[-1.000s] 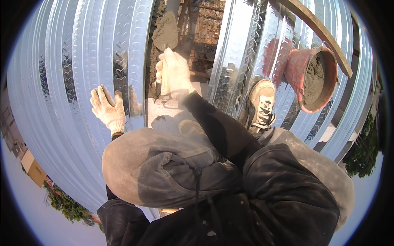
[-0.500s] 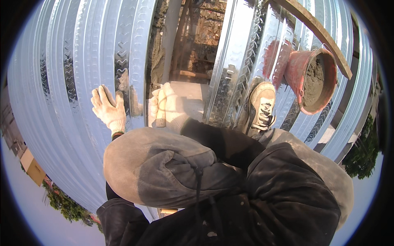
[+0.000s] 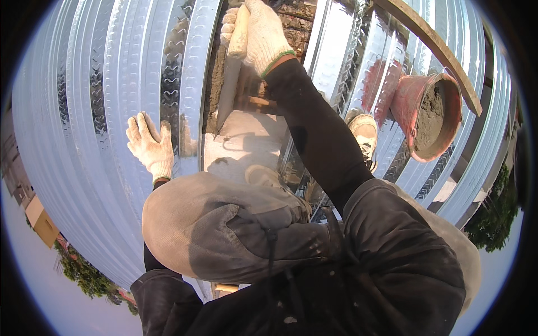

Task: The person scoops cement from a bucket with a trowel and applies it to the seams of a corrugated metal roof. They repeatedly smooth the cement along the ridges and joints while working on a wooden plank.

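My left hand (image 3: 150, 144), in a pale knitted glove, lies with fingers spread on the ribbed metal sheet (image 3: 126, 73) to the left. My right hand (image 3: 270, 35), gloved alike, is stretched far forward over the gap between the metal sheets. Its fingers are wrapped round the thick wooden handle (image 3: 239, 32) of a hand tool, whose working end I cannot make out. Along the gap's left side runs a rough strip of mortar (image 3: 212, 106) beside a smooth grey strip (image 3: 230, 84). Nearer me, a flat pale slab (image 3: 224, 151) carries a shadow.
A reddish bucket (image 3: 403, 101) of wet grey mortar (image 3: 430, 120) lies tilted on the right-hand sheets. A curved-looking wooden plank (image 3: 431, 42) passes behind it. My shoe (image 3: 365, 134) rests left of the bucket. Deep in the gap, rubble or brickwork shows.
My right hand has moved forward along the gap with the wooden-handled tool, uncovering the pale slab. My left hand stays on the metal sheet.
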Action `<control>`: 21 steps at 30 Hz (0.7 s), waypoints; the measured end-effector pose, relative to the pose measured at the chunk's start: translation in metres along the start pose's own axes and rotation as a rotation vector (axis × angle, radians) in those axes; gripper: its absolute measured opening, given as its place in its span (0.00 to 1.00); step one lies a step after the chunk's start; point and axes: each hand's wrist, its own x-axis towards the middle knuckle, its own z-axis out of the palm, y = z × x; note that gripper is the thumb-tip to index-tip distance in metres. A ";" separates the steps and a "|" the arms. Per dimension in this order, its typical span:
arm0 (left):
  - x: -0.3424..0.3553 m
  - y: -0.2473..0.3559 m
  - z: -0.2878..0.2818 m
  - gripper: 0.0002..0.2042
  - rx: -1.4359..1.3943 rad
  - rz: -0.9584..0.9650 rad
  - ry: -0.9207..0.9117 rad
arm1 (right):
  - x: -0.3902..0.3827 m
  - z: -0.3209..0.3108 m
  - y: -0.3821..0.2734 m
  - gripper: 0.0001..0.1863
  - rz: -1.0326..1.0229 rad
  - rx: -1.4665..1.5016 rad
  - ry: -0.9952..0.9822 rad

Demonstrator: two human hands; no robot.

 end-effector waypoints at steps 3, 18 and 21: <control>-0.004 -0.008 0.003 0.39 0.010 0.041 0.062 | -0.056 0.020 -0.019 0.18 -0.314 -0.386 0.147; -0.001 0.001 -0.002 0.38 0.025 0.032 0.043 | -0.028 -0.029 0.040 0.17 -0.094 -0.260 0.243; 0.001 0.002 0.004 0.38 0.027 0.045 0.070 | -0.016 -0.048 0.051 0.25 0.094 0.009 0.139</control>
